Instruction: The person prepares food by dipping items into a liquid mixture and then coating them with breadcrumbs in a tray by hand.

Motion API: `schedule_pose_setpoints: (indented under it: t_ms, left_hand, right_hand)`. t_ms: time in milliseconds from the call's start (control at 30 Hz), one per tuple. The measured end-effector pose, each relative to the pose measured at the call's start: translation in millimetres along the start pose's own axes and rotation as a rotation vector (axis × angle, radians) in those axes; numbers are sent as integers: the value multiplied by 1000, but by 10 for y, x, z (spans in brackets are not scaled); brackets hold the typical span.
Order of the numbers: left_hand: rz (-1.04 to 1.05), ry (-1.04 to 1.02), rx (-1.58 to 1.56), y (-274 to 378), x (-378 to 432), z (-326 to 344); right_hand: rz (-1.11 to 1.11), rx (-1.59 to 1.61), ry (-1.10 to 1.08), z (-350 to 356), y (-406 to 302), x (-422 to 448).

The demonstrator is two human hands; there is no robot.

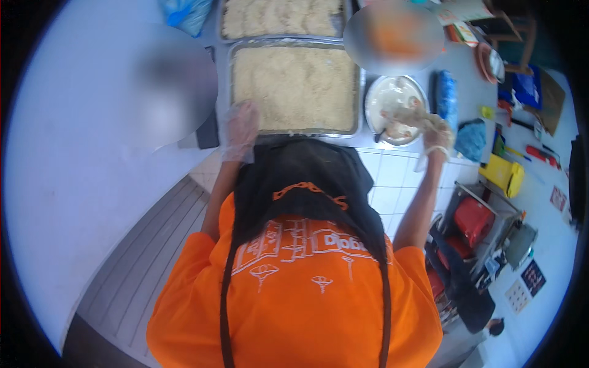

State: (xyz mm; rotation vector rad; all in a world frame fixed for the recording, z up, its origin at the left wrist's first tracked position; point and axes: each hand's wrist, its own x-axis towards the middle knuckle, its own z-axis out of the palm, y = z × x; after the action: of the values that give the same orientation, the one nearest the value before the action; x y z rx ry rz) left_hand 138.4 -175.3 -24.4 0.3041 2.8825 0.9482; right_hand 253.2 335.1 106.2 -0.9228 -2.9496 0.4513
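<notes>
My left hand [242, 124], in a clear plastic glove, rests at the near left corner of a metal tray [361, 106] of pale breadcrumbs [294, 87]. It holds nothing that I can make out. Right of the tray stands a round metal bowl [372, 87] of whitish batter with some pieces in it. My right hand [438, 132], gloved too, is at the bowl's right edge. From its closed fingers a batter-coated piece of food [407, 117] reaches over the bowl; its exact outline is blurred. A dark handle [379, 135] leans at the bowl's near rim.
Behind lies a second tray [283, 18] with rows of crumb-coated pieces. A blue plastic roll [446, 96] and a blue bag [471, 139] lie at the right. Another blue bag [186, 16] is at the back left. Two round areas are blurred. Red chairs [474, 221] stand further right.
</notes>
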Motion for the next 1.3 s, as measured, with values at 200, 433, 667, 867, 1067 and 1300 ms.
schedule_pose_setpoints:
  t_ms: [200,433,667,867,1067,1300]
  left_hand:
    - [-215,-82,43,538,-33,-530]
    - [-17,-141,265,142,-264,-457]
    - [-106,-146,104,205,-216,-483]
    - [-185,-95,-154,405,-99,-445]
    - [-82,-164,-130,438,84,-404]
    - [-222,-147,-110,405,10,-503]
  right_hand:
    - [10,19,-73,-389,-1242,-145]
    - [-74,443,-271,148,-2088,-323]
    - [-228,-85,-546,955,-2012,-309]
    - [-622,55,-431,961,-2176,674]
    - [-565,-18,-739,1351,-2807,721]
    - [-713,63,-665,1734,-2726,18]
